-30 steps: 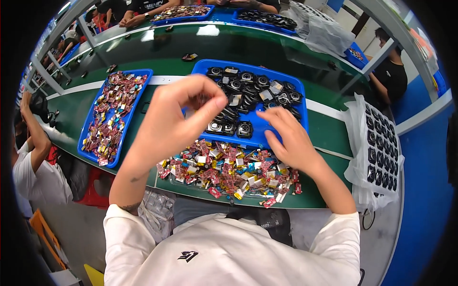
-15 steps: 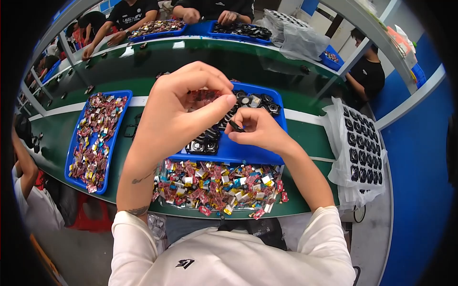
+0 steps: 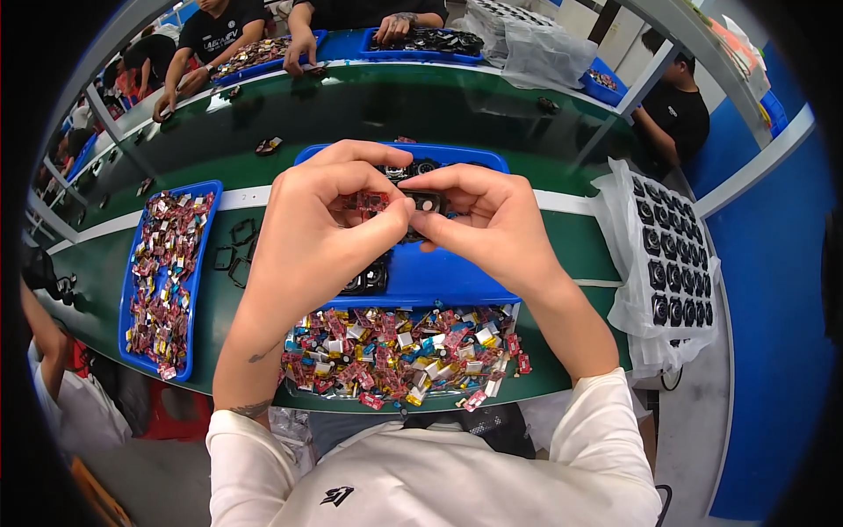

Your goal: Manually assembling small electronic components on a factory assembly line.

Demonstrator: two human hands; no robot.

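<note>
My left hand [image 3: 320, 211] pinches a small red circuit board [image 3: 371, 202] between thumb and fingers. Facing it, my right hand [image 3: 487, 211] grips a small black plastic housing [image 3: 428, 203] with a round light spot on its face. The two hands meet above a blue tray [image 3: 457, 274], and the board and housing are close together; whether they touch is hidden by my fingers. More black housings [image 3: 373, 279] lie in that tray, partly behind my left hand. Below my wrists spreads a heap of red circuit boards [image 3: 399, 356] with white, yellow and blue parts.
On the left stands a long blue tray [image 3: 195, 299] full of similar boards, with thin black frames [image 3: 235, 255] beside it. At the right is a plastic-wrapped tray of black housings [image 3: 672, 255]. Across the green belt [image 3: 378, 110], co-workers handle parts at further blue trays.
My right hand has moved up, bringing the black housing to the board in my left hand. The view has shifted slightly. Across the belt, a co-worker's hand has reached down to the belt's edge.
</note>
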